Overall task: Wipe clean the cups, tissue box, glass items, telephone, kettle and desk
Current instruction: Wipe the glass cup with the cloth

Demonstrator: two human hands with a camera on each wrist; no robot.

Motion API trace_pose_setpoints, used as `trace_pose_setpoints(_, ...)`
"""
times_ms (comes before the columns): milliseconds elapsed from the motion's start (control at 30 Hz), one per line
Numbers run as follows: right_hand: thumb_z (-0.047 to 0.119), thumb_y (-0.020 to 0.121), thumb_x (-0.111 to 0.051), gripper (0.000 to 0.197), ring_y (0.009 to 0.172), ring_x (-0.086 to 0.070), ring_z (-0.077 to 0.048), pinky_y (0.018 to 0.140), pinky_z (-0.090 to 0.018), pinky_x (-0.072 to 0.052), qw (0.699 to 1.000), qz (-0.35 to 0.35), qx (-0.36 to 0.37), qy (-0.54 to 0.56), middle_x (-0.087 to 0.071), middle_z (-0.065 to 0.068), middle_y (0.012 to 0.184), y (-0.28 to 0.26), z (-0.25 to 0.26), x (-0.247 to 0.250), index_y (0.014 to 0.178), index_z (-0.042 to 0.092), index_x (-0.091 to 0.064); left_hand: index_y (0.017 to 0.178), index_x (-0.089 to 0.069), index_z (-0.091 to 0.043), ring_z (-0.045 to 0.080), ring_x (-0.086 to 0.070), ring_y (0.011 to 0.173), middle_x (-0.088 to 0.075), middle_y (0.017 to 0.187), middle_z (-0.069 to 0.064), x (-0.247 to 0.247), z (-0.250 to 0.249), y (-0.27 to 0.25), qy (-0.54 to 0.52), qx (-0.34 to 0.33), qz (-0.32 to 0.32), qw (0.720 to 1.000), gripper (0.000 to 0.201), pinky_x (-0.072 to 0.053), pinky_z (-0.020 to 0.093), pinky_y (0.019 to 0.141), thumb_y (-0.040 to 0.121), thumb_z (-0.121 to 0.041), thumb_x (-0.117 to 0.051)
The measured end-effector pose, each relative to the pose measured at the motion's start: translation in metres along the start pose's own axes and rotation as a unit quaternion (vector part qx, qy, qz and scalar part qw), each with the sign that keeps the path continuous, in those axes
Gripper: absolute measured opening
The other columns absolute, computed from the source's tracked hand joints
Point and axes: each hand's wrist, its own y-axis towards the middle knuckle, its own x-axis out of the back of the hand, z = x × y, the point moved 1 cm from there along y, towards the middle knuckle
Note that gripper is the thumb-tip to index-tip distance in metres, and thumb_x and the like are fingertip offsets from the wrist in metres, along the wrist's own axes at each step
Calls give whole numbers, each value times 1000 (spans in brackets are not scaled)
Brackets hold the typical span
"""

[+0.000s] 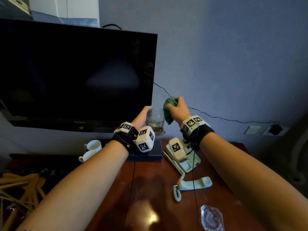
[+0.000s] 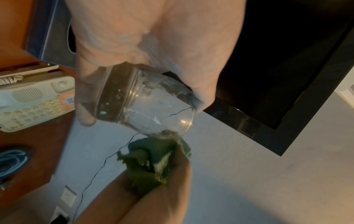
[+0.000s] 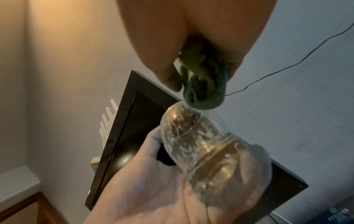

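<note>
Left hand [image 2: 145, 45] holds glass [image 2: 145, 104], cloth [image 2: 153, 163] at rim

txt: none legible | telephone [image 2: 28, 100] orange label: too blurred | wrist marker cubes: patterns only

Head view looks down across the desk [image 1: 150, 189] toward the wall; both wrist views, close in, face opposite ways, sharing the glass [image 2: 145, 103] and television [image 3: 134, 121].

A green cloth [image 1: 168, 110], a clear glass [image 1: 155, 120], a cream telephone [image 1: 186, 161], two white cups [image 1: 93, 150], a reddish-brown desk [image 1: 150, 189].
</note>
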Motion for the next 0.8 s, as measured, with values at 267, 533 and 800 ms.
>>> trace_pose_setpoints(267, -4, 83, -69, 25, 83, -69, -26, 65, -32, -59, 993, 0, 102, 53, -69, -10, 92, -5, -7, 13, 104, 11, -69, 138, -53, -14, 37, -60, 98, -58, 119, 21, -6, -2, 7, -45, -9, -12, 999, 75, -55, 54, 86, 78, -55, -71)
trace_pose_setpoints(533, 3, 79, -65, 29, 88, -64, -24, 76, -46, -58, 970, -12, 241, -36, -62, 5, 102, -7, -9, 8, 107, 7, -71, 128, -58, -15, 35, -60, 88, -59, 110, 18, -10, -8, 18, -48, -34, -24, 998, 69, -50, 58, 91, 71, -52, -72)
trace_pose_setpoints(800, 4, 75, -75, 29, 99, -62, -18, 89, -37, -53, 926, -28, 345, -151, -66, -2, 109, -14, -17, 7, 104, 9, -74, 134, -56, -17, 36, -61, 104, -58, 132, 18, -5, -5, 22, -51, -29, -21, 998, 72, -47, 57, 95, 72, -52, -71)
